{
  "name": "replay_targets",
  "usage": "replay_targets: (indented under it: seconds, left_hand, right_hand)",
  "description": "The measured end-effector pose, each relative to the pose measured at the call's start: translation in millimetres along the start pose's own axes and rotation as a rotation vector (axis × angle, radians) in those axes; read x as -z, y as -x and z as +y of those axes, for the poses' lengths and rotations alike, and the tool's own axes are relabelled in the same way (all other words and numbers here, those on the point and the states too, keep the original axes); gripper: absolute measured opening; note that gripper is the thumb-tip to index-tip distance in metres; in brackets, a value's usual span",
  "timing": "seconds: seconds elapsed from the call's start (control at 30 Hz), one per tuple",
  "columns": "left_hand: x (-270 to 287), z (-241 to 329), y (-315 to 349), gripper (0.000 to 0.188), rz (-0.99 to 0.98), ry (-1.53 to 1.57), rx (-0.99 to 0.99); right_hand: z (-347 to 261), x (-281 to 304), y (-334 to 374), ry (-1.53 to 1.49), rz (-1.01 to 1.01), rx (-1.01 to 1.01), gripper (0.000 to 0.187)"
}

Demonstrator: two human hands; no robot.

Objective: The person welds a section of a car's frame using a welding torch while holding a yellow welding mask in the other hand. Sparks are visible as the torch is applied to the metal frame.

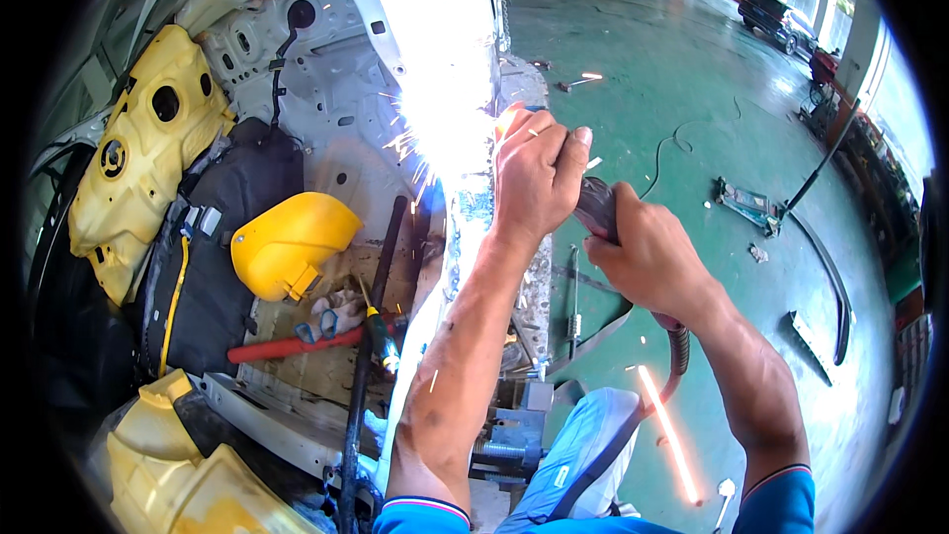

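Observation:
My right hand (647, 252) is closed round the dark handle of a welding torch (596, 208); its ribbed hose (680, 348) runs down from behind my wrist. Just ahead of it, my left hand (539, 173) is curled shut against the edge of the metal car body (457, 247), its thumb sticking up. The torch's front end goes behind this hand, so what its fingers grip is hidden. A white-blue glare beyond the left hand washes out the spot being welded, and sparks (413, 143) fly off to its left.
Inside the stripped car body lie a yellow curved shield (295, 245), a red bar (297, 346), a black rod (381, 336) and a large yellow part (148, 148). On the green floor (633, 69) are a jack (748, 206) and a metal strip (811, 344). A glowing streak falls by my leg (583, 460).

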State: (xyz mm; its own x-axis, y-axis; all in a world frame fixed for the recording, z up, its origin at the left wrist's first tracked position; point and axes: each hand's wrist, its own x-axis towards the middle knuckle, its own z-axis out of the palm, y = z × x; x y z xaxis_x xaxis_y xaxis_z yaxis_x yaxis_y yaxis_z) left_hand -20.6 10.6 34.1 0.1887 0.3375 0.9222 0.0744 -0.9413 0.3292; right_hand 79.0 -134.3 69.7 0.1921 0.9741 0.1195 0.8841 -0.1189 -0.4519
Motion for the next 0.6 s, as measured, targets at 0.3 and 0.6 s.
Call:
replay_targets:
  seconds: [0.3,0.6]
  left_hand:
    - [-16,13,4,0.031,0.006,-0.014,-0.104]
    - [-32,22,17,0.031,-0.046,-0.042,-0.084]
  right_hand:
    - [17,6,18,-0.159,0.031,0.017,0.031]
    - [40,3,18,-0.206,0.034,0.062,0.032]
